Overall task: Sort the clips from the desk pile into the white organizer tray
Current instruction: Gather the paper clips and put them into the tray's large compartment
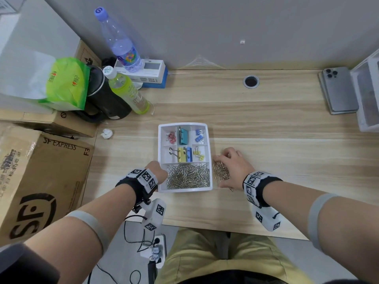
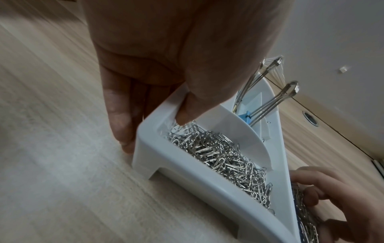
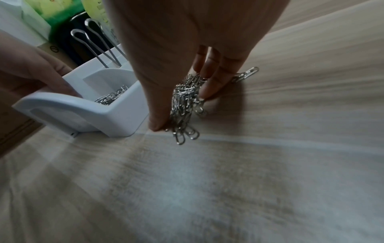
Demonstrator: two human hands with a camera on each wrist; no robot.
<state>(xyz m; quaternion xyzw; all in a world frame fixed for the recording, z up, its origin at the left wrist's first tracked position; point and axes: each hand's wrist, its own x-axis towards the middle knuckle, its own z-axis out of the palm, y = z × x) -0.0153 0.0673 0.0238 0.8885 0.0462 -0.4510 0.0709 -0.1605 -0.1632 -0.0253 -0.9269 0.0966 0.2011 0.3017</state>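
The white organizer tray (image 1: 184, 190) sits mid-desk. Its front compartment holds a heap of silver paper clips (image 1: 187, 176); the back compartments hold pink (image 1: 171, 137), teal (image 1: 183, 136), blue (image 1: 199, 135) and yellow binder clips (image 1: 199, 155). My left hand (image 1: 156, 169) grips the tray's (image 2: 187, 177) near-left corner, thumb (image 2: 187, 113) over the rim and fingers (image 2: 122, 128) outside. Just right of the tray (image 3: 99, 118), my right hand (image 1: 222, 175) cups a loose pile of paper clips (image 1: 218, 170) on the desk. In the right wrist view, thumb and fingers squeeze that bunch (image 3: 185, 102).
At the back left stand a water bottle (image 1: 121, 42), a green bottle (image 1: 129, 93) and a black kettle (image 1: 104, 103). A cardboard box (image 1: 41, 181) is at the left, a crumpled paper (image 1: 107, 133) near it. A phone (image 1: 338, 89) and a clear bin (image 1: 369, 93) lie far right.
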